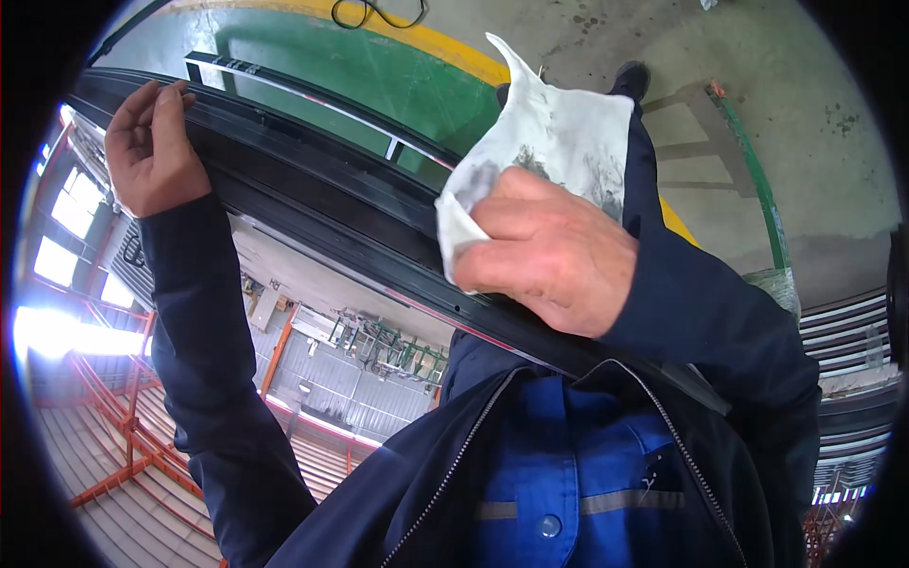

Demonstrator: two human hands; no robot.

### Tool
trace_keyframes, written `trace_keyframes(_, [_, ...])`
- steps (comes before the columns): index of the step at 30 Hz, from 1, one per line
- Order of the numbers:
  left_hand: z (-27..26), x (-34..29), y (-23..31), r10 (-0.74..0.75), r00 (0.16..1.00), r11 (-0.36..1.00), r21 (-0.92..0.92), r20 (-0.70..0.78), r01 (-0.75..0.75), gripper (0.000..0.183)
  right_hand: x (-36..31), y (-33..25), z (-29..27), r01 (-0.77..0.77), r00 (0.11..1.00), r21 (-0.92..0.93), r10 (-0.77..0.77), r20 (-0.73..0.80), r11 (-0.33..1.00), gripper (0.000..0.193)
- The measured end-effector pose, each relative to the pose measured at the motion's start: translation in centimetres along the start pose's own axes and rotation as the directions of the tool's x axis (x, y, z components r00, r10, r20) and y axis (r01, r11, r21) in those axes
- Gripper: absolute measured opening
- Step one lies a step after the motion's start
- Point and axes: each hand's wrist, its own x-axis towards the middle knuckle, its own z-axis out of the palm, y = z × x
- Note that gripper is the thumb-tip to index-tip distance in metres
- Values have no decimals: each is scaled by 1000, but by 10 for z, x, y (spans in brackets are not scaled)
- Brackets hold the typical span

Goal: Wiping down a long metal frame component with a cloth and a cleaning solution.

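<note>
A long black metal profile [312,194] with lengthwise grooves runs slantwise from the upper left down toward my body. My right hand [559,251] is closed around a white cloth [578,118] bearing dark smudges. The bunched part of that cloth lies against the profile, while its loose end spreads out beyond my knuckles. At the profile's far left end is my left hand [156,156], its fingers curled in and the thumb close to them. Whether it grips the profile's edge or something small is hidden.
A black bar frame [322,99] lies beyond the profile, over green floor with a yellow stripe [454,59]. A dark cable [379,19] loops at the top. A green metal bar [753,180] stands at right. Slatted dark stock [857,341] is stacked at far right.
</note>
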Motion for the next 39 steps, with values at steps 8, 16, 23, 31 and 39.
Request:
trace_keyframes(8, [0, 2, 5, -28, 999, 998, 63, -18, 29, 28, 5, 3, -1, 26, 1000, -82, -25, 7, 996, 11])
trace_keyframes(16, [-4, 3, 5, -54, 998, 998, 34, -19, 54, 26, -15, 1, -6, -17, 998, -45, 19, 52, 999, 12])
trace_keyframes(23, [5, -2, 13, -48, 999, 997, 57, -18, 49, 27, 8, 7, -2, 76, 997, -85, -78, -23, 994, 11])
trace_keyframes(31, [8, -5, 13, -29, 1000, 999, 17, -6, 29, 29, 5, 4, -2, -22, 1000, -101, 24, 18, 995, 7])
trace_keyframes(39, [8, -4, 10, -57, 998, 998, 21, -17, 57, 30, -17, -1, -9, -67, 994, -86, 74, 85, 994, 8])
